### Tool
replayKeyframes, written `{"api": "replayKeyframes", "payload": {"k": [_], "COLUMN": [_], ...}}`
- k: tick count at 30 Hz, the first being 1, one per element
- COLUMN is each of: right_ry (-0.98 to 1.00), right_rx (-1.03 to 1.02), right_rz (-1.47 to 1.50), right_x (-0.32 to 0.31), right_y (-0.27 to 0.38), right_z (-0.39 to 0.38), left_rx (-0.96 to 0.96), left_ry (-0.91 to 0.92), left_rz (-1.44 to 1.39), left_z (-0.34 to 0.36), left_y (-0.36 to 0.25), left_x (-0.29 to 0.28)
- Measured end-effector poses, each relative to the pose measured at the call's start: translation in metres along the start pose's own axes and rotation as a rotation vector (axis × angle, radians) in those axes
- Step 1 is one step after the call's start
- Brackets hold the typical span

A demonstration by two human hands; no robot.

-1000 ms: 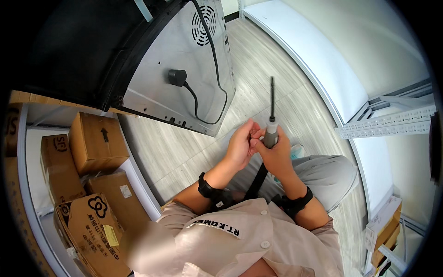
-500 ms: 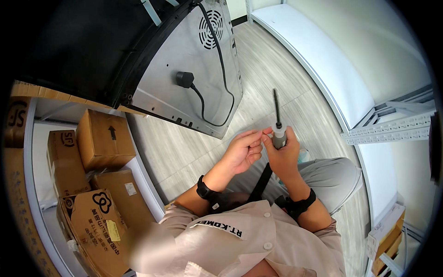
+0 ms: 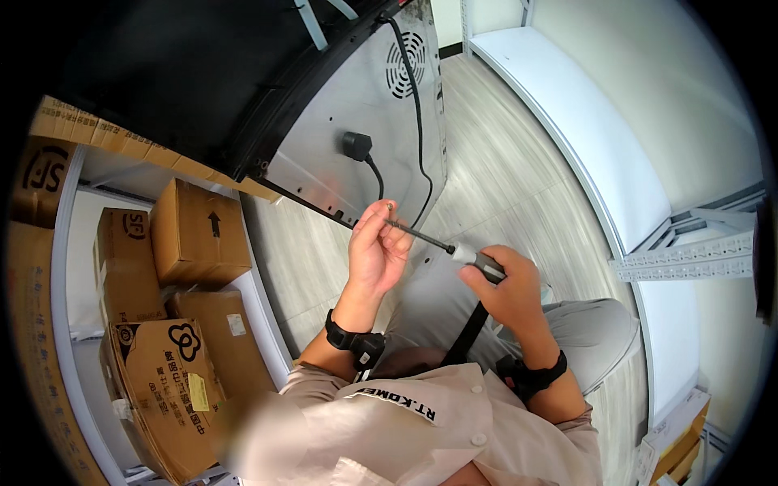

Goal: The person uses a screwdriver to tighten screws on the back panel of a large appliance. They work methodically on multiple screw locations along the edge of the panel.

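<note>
Head: right hand curled round screwdriver

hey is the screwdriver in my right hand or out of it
In: the right hand grips the screwdriver, which points toward the left hand.

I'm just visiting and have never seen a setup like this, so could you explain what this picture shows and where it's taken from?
There's no robot here: these are a person's own bare hands. The camera sits on the person's head and looks down; its wide lens bends straight edges.

The right hand holds a screwdriver, pointed left. The left hand is at its tip; whatever the fingertips may be pinching is too small to make out.

Beyond them stands a metal panel with a black plug on it. On the left, cardboard boxes sit on a shelf.
</note>
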State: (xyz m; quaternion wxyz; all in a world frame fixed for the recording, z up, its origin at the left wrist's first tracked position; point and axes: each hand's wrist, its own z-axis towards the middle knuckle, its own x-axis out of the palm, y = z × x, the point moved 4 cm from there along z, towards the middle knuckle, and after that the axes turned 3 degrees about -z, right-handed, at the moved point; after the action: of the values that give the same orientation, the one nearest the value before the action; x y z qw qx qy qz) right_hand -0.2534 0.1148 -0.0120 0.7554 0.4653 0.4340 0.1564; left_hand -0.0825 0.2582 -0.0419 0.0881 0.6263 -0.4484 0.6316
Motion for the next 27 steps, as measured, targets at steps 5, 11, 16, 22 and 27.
{"api": "replayKeyframes", "payload": {"k": [5, 11, 16, 22, 27], "right_ry": [0.011, -0.041, -0.056, -0.074, -0.102], "right_rx": [0.052, 0.068, 0.064, 0.059, 0.011], "right_rz": [-0.015, -0.043, -0.076, -0.111, -0.149], "right_x": [-0.003, -0.006, -0.005, -0.006, -0.009], "right_y": [-0.006, -0.008, -0.009, -0.007, -0.004], "right_z": [0.002, 0.004, 0.004, 0.005, 0.006], "left_rx": [0.052, 0.123, 0.129, 0.341, 0.431], "left_ry": [0.054, 0.128, 0.145, 0.084, 0.077], "left_rz": [0.103, 0.252, 0.301, 0.709, 0.895], "left_z": [-0.005, -0.006, -0.005, -0.005, -0.006], "left_y": [-0.004, -0.007, -0.008, -0.014, -0.018], "left_x": [-0.009, -0.008, -0.011, -0.020, -0.019]}}
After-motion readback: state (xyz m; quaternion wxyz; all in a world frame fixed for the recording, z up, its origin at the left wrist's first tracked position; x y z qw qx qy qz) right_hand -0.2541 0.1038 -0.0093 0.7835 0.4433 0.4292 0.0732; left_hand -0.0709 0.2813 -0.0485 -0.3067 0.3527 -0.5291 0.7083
